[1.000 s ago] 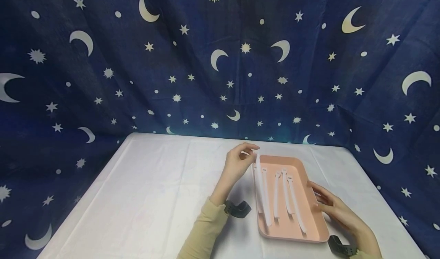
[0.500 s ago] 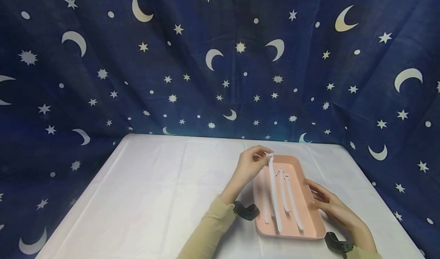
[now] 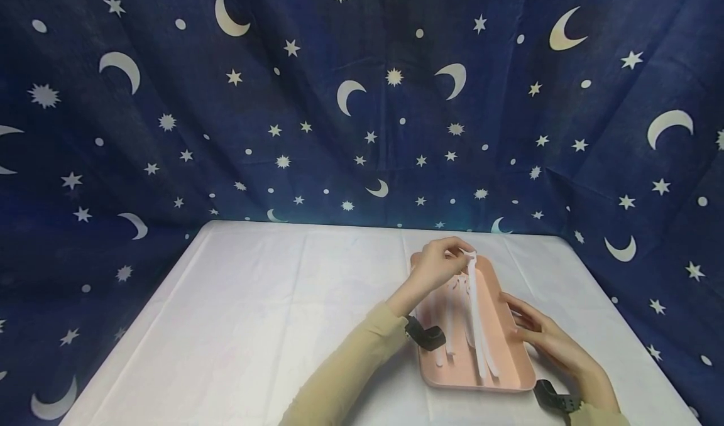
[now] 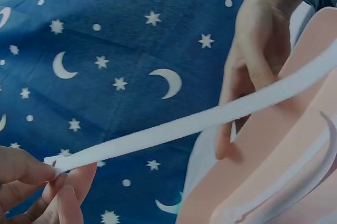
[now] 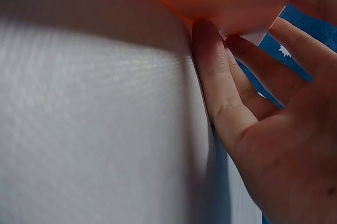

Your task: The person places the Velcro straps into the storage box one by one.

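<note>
My left hand (image 3: 434, 266) pinches one end of a long white hook-and-loop cable strap (image 3: 476, 319) between thumb and fingers. The strap slants down over the pink tray (image 3: 511, 360), towards its front. In the left wrist view the strap (image 4: 174, 129) stretches from the fingertips across to the tray. Several more white straps (image 3: 449, 322) lie inside the tray, partly hidden by my left hand and wrist. My right hand (image 3: 557, 344) rests against the tray's right side with fairly straight fingers. The right wrist view shows fingertips touching the outer wall (image 5: 237, 3).
The tray stands on the right part of a table with a white cloth (image 3: 254, 325). A dark blue curtain (image 3: 317, 99) with moons and stars hangs behind the table. Dark bands (image 3: 427, 335) sit on both wrists.
My left hand has moved right across the tray, carrying the strap from the left edge to the right part of the tray. My right hand keeps its place at the tray's side.
</note>
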